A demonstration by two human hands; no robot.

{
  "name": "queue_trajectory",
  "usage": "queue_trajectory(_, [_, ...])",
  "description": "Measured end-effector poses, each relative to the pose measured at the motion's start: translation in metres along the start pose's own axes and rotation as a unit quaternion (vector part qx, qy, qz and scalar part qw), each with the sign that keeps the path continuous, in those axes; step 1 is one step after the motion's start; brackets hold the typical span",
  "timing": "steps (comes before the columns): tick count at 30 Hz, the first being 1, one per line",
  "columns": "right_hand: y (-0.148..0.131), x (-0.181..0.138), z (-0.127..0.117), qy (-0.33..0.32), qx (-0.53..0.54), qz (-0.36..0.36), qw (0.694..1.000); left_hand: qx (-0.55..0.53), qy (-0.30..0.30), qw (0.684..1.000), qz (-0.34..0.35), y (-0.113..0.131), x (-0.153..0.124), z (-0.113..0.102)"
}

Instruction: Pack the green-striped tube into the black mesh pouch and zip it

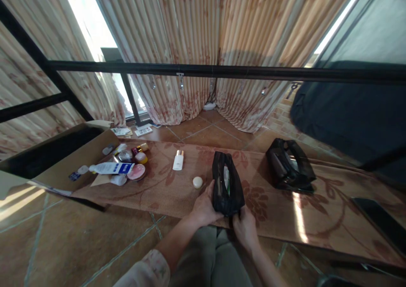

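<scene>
A black mesh pouch [233, 194] rests at the near edge of the cloth-covered bench, its top parted and some items showing inside. My left hand [204, 204] holds its left side, thumb along the base and fingers up the wall. At the pouch's near right corner my right hand [245, 227] is closed, its fingertips partly hidden against the fabric. Just left of the pouch lies a small round cream-coloured jar or lid [197, 182]. Beyond that is a white bottle with a gold cap [178, 160].
To the right sit a second black pouch [282, 172] and a dark flat phone-like slab [380, 221]. On the left, a white-and-blue tube [112, 168], a pink round compact [137, 172] and several small cosmetics lie beside an open cardboard box [79, 158]. A dark rail [196, 70] crosses before curtains.
</scene>
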State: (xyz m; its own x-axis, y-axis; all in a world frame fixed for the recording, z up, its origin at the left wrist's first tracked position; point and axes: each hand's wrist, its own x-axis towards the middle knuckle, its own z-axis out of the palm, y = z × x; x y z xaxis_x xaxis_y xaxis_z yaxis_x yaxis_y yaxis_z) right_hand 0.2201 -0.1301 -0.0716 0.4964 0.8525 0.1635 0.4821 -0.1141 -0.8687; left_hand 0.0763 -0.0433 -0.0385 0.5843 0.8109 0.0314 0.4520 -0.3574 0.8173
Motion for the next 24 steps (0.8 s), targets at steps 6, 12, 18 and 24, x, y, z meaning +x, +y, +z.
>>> queue_trajectory(6, [0.006, 0.027, -0.007, -0.044, 0.005, 0.010, 0.999, -0.025, 0.013, 1.000, 0.004, -0.008, 0.016, 0.008])
queue_trajectory(12, [0.006, 0.042, -0.007, -0.059, 0.041, 0.041, 0.997, -0.035, 0.025, 0.999, 0.018, -0.017, 0.023, 0.011])
queue_trajectory(18, [0.005, 0.032, -0.003, -0.022, -0.029, -0.013, 0.999, 0.001, 0.039, 0.999, 0.014, -0.023, 0.012, 0.015])
queue_trajectory(24, [0.007, 0.032, -0.001, -0.026, -0.036, -0.053, 0.998, 0.003, 0.052, 0.999, 0.012, -0.019, 0.011, 0.014])
